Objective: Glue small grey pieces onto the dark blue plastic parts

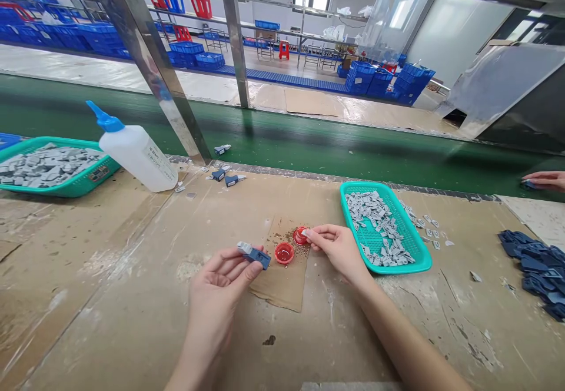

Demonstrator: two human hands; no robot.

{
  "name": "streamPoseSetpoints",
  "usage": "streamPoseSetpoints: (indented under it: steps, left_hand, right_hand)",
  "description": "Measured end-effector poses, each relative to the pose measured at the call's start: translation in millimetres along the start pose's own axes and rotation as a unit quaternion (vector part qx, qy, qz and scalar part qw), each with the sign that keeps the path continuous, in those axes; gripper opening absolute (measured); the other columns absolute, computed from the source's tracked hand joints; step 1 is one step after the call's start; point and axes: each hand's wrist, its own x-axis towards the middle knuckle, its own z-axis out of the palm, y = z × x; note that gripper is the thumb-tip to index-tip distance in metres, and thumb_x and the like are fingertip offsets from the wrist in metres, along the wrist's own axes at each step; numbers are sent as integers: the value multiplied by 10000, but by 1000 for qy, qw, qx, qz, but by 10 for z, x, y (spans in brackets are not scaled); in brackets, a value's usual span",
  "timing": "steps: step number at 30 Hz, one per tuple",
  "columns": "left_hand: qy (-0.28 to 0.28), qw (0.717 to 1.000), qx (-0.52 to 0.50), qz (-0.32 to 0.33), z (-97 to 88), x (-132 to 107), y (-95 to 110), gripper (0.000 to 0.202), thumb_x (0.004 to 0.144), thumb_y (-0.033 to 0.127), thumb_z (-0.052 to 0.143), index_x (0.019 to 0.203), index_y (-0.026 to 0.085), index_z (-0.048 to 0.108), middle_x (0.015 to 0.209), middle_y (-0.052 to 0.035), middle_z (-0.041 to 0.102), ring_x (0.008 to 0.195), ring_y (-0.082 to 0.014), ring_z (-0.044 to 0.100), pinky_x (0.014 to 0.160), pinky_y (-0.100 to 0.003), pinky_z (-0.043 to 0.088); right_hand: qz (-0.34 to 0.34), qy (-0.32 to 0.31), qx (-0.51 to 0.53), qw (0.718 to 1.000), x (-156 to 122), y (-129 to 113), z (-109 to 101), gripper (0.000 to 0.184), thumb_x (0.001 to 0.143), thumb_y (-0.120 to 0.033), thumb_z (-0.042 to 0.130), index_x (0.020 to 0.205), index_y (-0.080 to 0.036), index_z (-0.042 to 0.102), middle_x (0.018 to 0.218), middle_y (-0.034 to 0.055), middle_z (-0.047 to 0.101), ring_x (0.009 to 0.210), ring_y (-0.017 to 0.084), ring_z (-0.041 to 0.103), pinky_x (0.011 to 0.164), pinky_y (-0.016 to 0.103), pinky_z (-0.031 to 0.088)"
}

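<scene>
Two bare hands worked low in the frame. The left hand (218, 291) was closed around a dark blue plastic housing (256, 257), fingers curled beneath it, with a pale insert (244, 247) jutting from its end; a slackened grip could have let that insert drop. The right hand (338, 252) pinched a small grey piece (305, 234) between thumb and forefinger at the rim of a shallow red cap (300, 236). Pressure there could have tipped the cap, and a second red cap (284, 253) stood within reach of a careless knock, both on stained cardboard (276, 288). Just right, a turquoise tray (397, 268) held grey pieces, which a stray wrist could have scattered. A dark blue pile (536, 267) lay at right, and a co-worker's hand (547, 180) reached in at the right edge. At upper left, a squeeze bottle (136, 158) leaned near a turquoise basket (57, 189), where it could have rolled.
</scene>
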Motion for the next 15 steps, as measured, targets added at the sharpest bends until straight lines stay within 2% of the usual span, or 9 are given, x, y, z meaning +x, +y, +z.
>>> streamPoseSetpoints:
  steps: [5, 8, 15]
  left_hand:
    - [12, 1000, 2, 22, 213, -43, -50, 309, 583, 250, 846, 800, 172, 639, 919, -73, 739, 884, -212, 700, 829, -276, 581]
    - [1, 999, -6, 33, 320, -71, -44, 292, 575, 226, 848, 775, 176, 641, 849, -56, 742, 807, -207, 709, 772, -276, 601]
    - [-17, 999, -27, 34, 441, -139, -10, 276, 567, 201, 839, 755, 177, 638, 872, -77, 740, 825, -253, 710, 757, -339, 615]
  right_hand:
    - [-7, -36, 65, 997, -122, -104, -44, 315, 696, -419, 782, 785, -132, 689, 738, 60, 690, 631, 112, 564, 598, 216, 455]
    - [0, -66, 92, 994, -245, -197, -25, 287, 705, -404, 782, 757, -145, 671, 704, 33, 660, 604, 98, 541, 567, 202, 443]
    - [-9, -119, 94, 988, -402, -290, 67, 304, 709, -428, 771, 741, -151, 651, 661, 24, 635, 593, 111, 558, 536, 211, 454]
